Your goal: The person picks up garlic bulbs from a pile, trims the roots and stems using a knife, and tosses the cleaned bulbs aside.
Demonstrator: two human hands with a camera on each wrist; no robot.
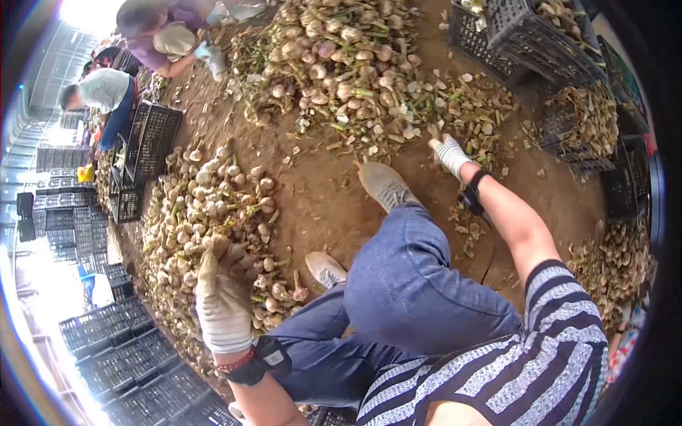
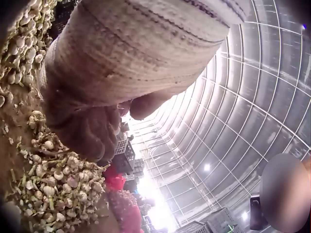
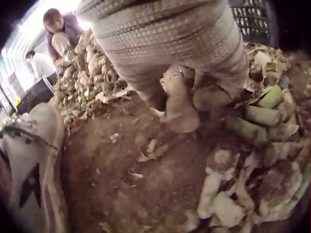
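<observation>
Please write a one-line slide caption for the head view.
Garlic work: a gloved left hand at one garlic heap, a gloved right hand near scattered trimmings, black crates beyond.

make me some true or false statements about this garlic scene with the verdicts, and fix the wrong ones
1. The left hand and the right hand are both gloved. True.
2. The left hand is over at the far heap of garlic. False: it is at the near garlic pile, on the person's left.
3. A red bracelet circles the left wrist. True.
4. The striped shirt has long sleeves covering both forearms. False: the forearms are bare.
5. Plant scraps lie on the ground near the right hand. True.
6. The shoes are bright red. False: they are greyish.
</observation>
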